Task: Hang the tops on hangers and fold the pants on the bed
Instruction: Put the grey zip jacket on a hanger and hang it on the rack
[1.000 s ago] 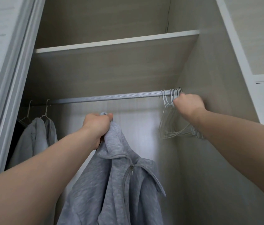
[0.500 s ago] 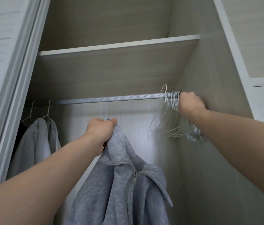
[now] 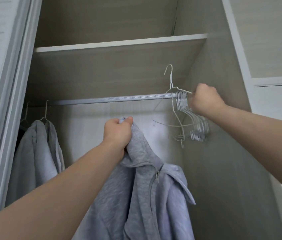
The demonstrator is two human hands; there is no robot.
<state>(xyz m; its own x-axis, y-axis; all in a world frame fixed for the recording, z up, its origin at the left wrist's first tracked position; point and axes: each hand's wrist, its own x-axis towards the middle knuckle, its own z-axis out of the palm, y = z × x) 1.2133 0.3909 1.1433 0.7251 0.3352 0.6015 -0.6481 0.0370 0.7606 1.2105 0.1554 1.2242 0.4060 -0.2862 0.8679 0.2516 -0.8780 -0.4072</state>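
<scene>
— Where to look for the grey zip top?

— Low in the middle, inside the open wardrobe, below the rail. Gripped at the bunched collar by the left hand, fingers curled tight round the cloth. Hanging straight down from that fist, long axis upright, collar end up, zip toward the camera, hem cut off by the bottom edge.

— And up at the right?

— Holding a white wire hanger with the right hand, fingers closed in a fist round the end of one shoulder wire. Hook clear above the rail, standing upright, opening to the left. Body tilted, sloping down and left from the fist across the front of the rail.

— Near anything?

— Just beside the bundle of spare hangers hooked on the rail's right end. Well apart from the grey tops hung at the far left. All of it beneath the shelf.
</scene>
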